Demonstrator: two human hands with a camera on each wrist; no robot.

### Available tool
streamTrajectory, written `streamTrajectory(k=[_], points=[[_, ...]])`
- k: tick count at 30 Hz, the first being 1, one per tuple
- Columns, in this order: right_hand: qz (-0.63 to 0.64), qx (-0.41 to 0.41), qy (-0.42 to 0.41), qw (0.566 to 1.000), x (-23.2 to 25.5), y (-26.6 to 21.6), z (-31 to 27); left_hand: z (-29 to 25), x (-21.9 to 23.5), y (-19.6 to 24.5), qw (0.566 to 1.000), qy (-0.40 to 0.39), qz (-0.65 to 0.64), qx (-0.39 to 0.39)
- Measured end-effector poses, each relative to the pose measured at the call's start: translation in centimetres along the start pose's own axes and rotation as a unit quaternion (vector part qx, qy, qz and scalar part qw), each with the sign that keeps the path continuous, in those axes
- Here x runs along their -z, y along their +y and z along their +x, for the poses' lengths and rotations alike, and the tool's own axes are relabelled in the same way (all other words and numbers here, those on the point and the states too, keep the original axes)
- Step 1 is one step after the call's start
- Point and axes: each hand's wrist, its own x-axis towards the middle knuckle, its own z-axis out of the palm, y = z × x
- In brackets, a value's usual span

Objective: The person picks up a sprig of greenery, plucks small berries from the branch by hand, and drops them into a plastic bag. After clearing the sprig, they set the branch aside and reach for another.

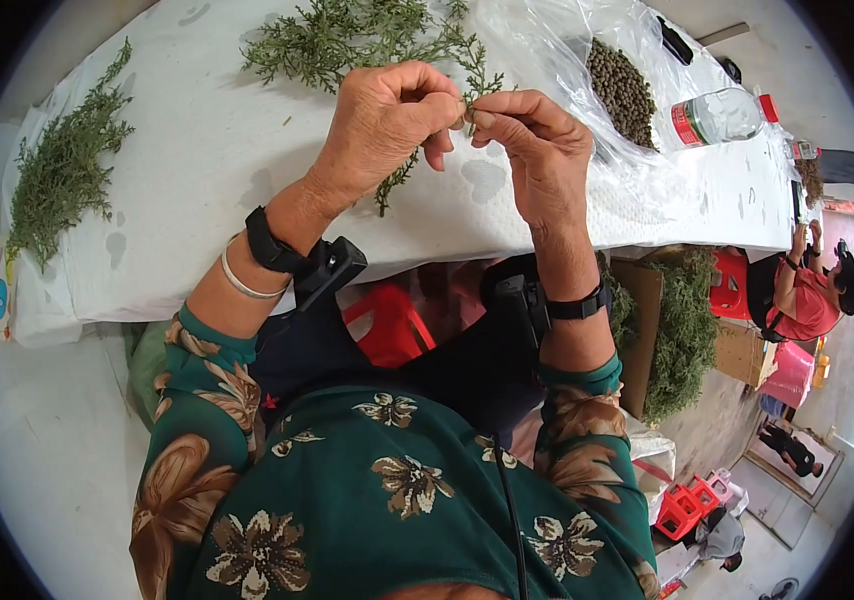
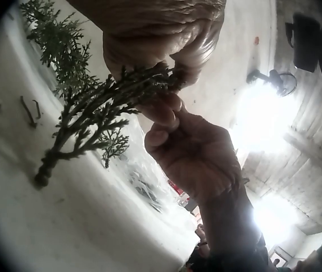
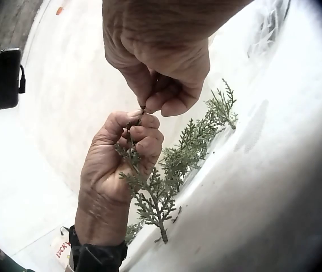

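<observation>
In the head view both hands meet above the white-covered table (image 1: 277, 130). The left hand (image 1: 382, 125) holds a green sprig (image 1: 397, 182) that hangs below its curled fingers; in the left wrist view the sprig (image 2: 87, 122) spreads out from that hand. Thumb and forefinger of the right hand (image 1: 542, 150) pinch a small green tip beside the left fingertips. Seen from the right wrist, the right hand (image 3: 158, 62) is above the left hand (image 3: 115, 153), their fingertips nearly touching at the thin stem.
A pile of green sprigs (image 1: 347, 40) lies beyond the hands, another pile (image 1: 67, 165) at the left. To the right are a plastic bag of brown pellets (image 1: 621, 92) and a bottle (image 1: 722, 118). Below the table's edge stands a box of greenery (image 1: 682, 335).
</observation>
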Motion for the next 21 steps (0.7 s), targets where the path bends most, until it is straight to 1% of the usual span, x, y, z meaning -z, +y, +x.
streamTrajectory(k=[6,14,21], points=[[-0.001,-0.007,0.011,1.000,0.04,0.11,-0.09,-0.16,-0.31,0.11,0.999,0.012,0.048,-0.010],[-0.010,-0.009,0.008,1.000,0.07,0.16,-0.19,-0.22,-0.48,-0.08,0.997,0.024,0.076,-0.015],[-0.017,-0.007,0.005,1.000,0.09,0.18,-0.19,-0.19,-0.39,-0.16,0.996,0.019,0.082,-0.015]])
